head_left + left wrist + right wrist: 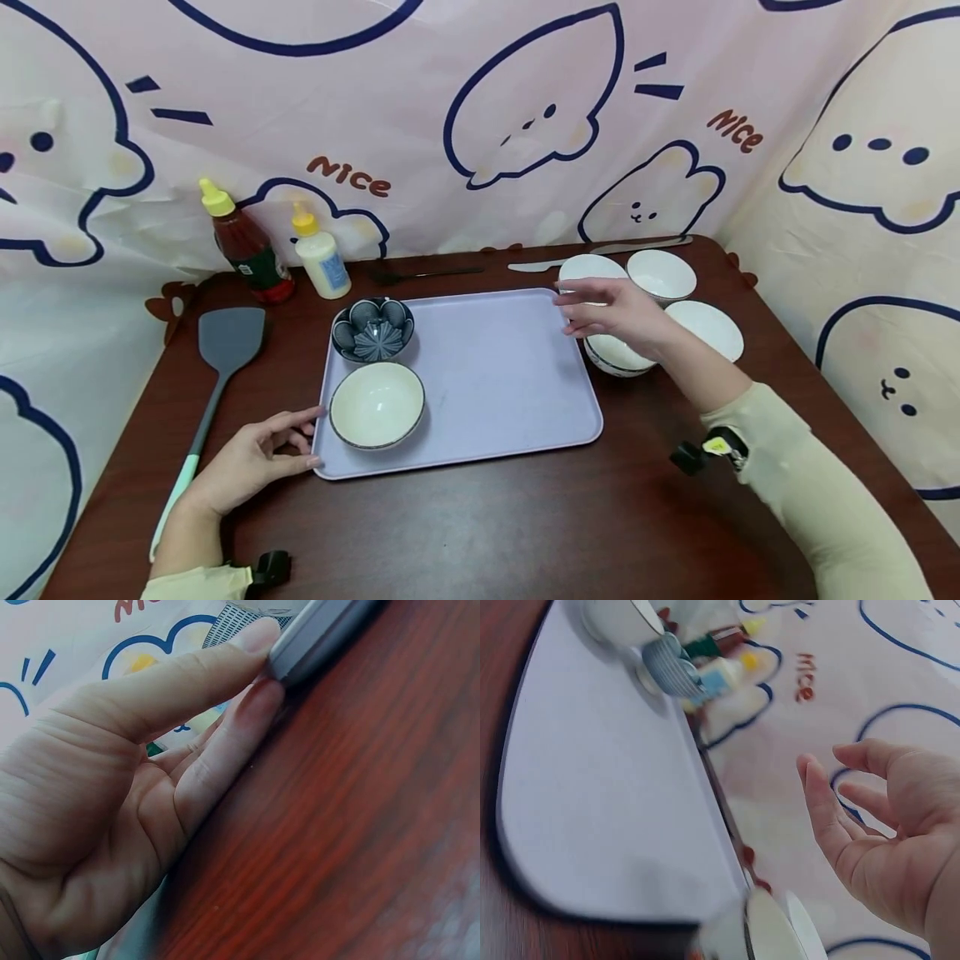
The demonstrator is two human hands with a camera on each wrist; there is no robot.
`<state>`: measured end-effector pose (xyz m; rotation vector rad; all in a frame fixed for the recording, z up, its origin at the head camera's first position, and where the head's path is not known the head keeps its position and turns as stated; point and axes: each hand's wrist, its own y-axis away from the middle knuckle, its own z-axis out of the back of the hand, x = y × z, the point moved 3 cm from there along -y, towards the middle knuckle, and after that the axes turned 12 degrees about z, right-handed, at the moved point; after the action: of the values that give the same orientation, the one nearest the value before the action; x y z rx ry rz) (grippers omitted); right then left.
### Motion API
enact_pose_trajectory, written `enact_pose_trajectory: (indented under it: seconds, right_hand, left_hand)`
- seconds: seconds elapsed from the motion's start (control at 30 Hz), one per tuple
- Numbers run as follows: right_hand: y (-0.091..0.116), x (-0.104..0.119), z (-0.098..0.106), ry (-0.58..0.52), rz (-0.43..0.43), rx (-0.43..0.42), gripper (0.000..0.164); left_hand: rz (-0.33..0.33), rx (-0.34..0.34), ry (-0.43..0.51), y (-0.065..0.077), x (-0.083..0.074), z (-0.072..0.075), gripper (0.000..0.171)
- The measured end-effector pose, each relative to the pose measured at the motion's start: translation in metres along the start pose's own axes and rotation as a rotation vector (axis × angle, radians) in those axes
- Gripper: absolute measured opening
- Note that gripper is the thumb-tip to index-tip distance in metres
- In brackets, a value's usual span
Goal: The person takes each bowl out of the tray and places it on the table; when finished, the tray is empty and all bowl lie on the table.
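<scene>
A pale lilac tray (502, 375) lies on the dark wooden table. My left hand (258, 454) pinches its left rim near the front corner; in the left wrist view, the thumb (180, 682) is on the rim's upper side with a finger below. On the tray's left half stand a cream bowl with a dark rim (377, 406) and, behind it, a dark blue petal-patterned bowl (372, 331). Over the tray's right edge hovers my right hand (615, 312), holding nothing, its fingers loosely bent. Beneath it is a white bowl (618, 357), partly hidden.
Right of the tray are a white dish (588, 267), another white bowl (662, 275) and a white plate (708, 329). A grey spatula (231, 337) lies left. Behind stand a red sauce bottle (255, 258) and a cream bottle (324, 262). Knives (536, 267) lie along the back.
</scene>
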<state>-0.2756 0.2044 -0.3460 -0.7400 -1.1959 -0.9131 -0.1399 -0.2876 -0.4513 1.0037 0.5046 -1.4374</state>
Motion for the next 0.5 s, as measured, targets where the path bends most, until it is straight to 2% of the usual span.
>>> enact_pose_trajectory:
  seconds: [0.3, 0.5]
  right_hand:
    - [-0.050, -0.001, -0.062, -0.123, -0.020, 0.054, 0.051]
    - [-0.075, -0.010, -0.102, -0.190, -0.047, 0.081, 0.051]
  left_hand:
    - [0.027, 0.013, 0.009, 0.001, 0.001, 0.000, 0.065]
    - [0.002, 0.011, -0.001, 0.001, 0.000, 0.000, 0.065]
